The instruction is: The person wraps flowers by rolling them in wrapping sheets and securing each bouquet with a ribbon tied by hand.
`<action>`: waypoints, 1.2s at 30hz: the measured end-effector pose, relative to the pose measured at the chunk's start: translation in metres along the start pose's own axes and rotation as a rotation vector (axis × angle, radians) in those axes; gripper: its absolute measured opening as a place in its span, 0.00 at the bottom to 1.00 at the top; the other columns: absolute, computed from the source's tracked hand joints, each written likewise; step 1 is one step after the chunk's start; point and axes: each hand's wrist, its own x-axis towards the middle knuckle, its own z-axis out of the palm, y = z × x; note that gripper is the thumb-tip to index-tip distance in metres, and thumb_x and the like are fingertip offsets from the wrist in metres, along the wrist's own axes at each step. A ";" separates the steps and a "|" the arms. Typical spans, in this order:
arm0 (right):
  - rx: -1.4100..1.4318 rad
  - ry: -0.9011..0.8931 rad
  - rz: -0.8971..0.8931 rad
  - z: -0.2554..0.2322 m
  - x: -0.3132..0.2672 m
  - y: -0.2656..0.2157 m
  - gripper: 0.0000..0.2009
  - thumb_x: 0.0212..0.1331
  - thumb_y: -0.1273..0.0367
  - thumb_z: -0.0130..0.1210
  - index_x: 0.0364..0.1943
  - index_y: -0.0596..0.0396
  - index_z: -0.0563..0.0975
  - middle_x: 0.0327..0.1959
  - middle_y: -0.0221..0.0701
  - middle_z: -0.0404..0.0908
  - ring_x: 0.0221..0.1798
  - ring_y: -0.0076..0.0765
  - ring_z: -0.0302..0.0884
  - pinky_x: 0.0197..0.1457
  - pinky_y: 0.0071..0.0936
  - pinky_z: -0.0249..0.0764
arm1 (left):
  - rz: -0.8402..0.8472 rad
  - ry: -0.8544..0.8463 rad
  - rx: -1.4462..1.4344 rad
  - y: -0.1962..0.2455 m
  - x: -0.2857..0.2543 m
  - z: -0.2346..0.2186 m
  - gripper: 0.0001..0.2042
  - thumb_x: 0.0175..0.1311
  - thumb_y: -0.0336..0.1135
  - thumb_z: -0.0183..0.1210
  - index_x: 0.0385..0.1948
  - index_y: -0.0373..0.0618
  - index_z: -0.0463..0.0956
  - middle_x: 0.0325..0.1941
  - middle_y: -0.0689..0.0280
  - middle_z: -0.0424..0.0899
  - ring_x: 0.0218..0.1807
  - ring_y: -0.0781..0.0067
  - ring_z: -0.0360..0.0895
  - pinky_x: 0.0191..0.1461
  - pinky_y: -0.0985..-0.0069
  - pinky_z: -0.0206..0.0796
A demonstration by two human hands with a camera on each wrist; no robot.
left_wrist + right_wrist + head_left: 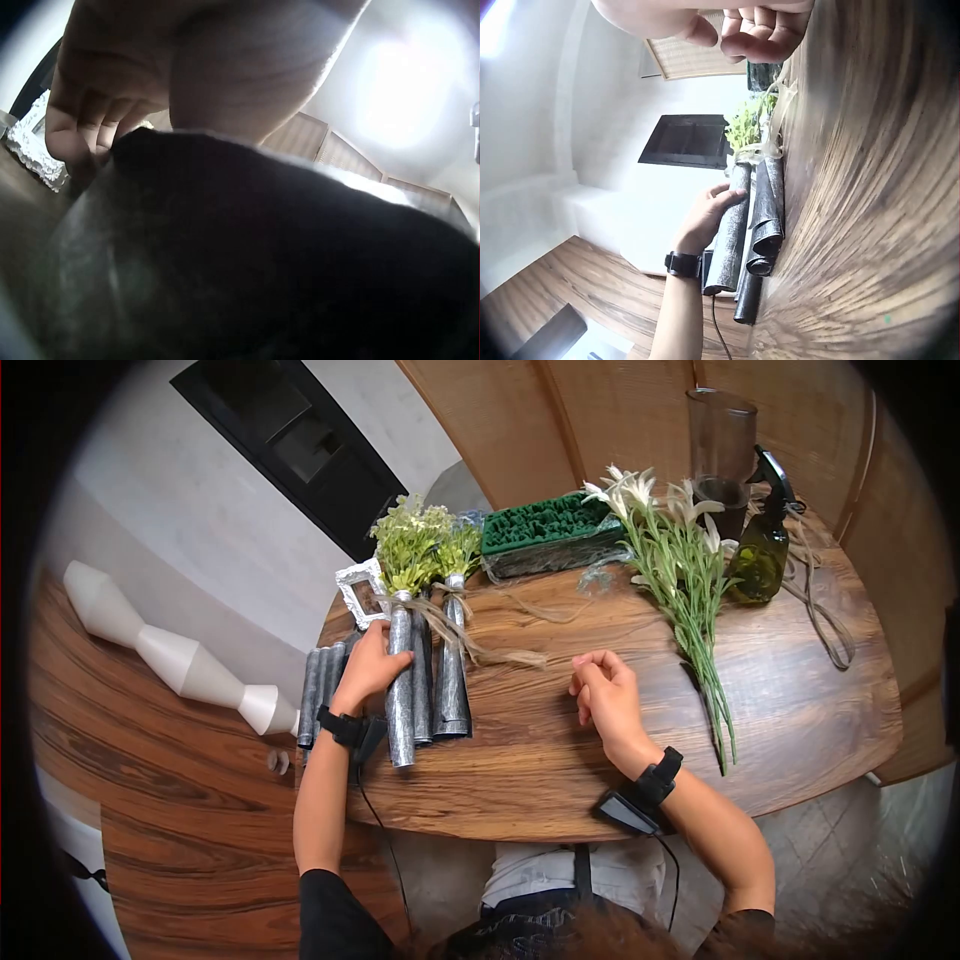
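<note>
My left hand grips a bouquet wrapped in a silver-grey paper roll, its thumb across the paper. Small white-and-green flowers stick out of the roll's top, and a beige ribbon trails from the neck. Beside it lies another wrapped bouquet with similar flowers. In the right wrist view the held roll sits higher than its neighbours. The right hand hovers over the table, fingers loosely curled around nothing. Dark paper covers much of the left wrist view, below the left hand.
More grey rolls lie left of the left hand, near a white ornate frame. Green floral foam stands at the back. White lilies lie at right, by a spray bottle and a tall glass vase.
</note>
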 end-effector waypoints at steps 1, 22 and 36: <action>-0.002 -0.003 -0.001 0.000 0.000 0.001 0.06 0.62 0.69 0.51 0.35 0.58 0.71 0.20 0.29 0.73 0.12 0.17 0.61 0.12 0.17 0.56 | -0.003 -0.003 0.004 -0.007 0.003 0.004 0.30 0.48 0.39 0.66 0.52 0.30 0.65 0.38 0.49 0.81 0.41 0.55 0.80 0.46 0.67 0.69; -0.053 -0.034 0.024 0.003 -0.003 -0.001 0.08 0.63 0.67 0.51 0.33 0.57 0.72 0.18 0.28 0.72 0.12 0.17 0.61 0.13 0.17 0.56 | -0.278 0.166 0.475 -0.104 -0.060 -0.041 0.24 0.51 0.42 0.66 0.43 0.31 0.75 0.40 0.45 0.81 0.46 0.47 0.78 0.50 0.62 0.69; -0.045 -0.021 -0.002 0.002 -0.002 -0.005 0.07 0.63 0.67 0.51 0.33 0.57 0.72 0.18 0.27 0.72 0.11 0.18 0.60 0.12 0.18 0.55 | -0.447 0.139 0.087 -0.134 -0.073 -0.063 0.16 0.54 0.36 0.58 0.39 0.31 0.75 0.34 0.50 0.82 0.39 0.57 0.80 0.43 0.68 0.70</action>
